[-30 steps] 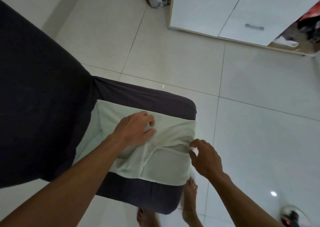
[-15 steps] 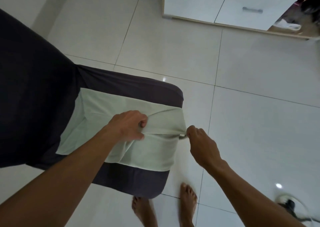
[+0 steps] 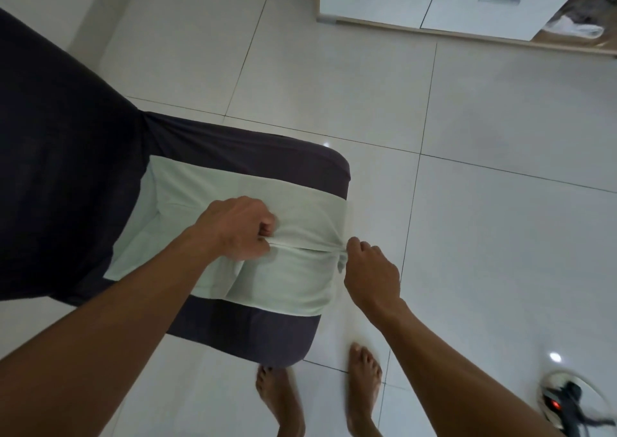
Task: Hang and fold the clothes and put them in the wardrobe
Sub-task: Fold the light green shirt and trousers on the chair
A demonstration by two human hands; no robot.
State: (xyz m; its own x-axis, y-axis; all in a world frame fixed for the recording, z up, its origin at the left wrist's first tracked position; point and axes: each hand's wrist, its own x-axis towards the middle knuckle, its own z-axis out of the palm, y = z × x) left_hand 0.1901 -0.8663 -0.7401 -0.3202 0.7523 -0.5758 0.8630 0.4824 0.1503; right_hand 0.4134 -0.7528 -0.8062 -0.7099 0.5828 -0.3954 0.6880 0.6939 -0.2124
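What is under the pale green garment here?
The pale green garment lies on a dark cushioned seat, whose edges show around it. The seat surface directly beneath is covered.

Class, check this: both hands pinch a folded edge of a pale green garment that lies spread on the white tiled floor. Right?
Not quite. The head view shows both the left hand and right hand pinching the garment, but it lies on a dark cushion, not the floor.
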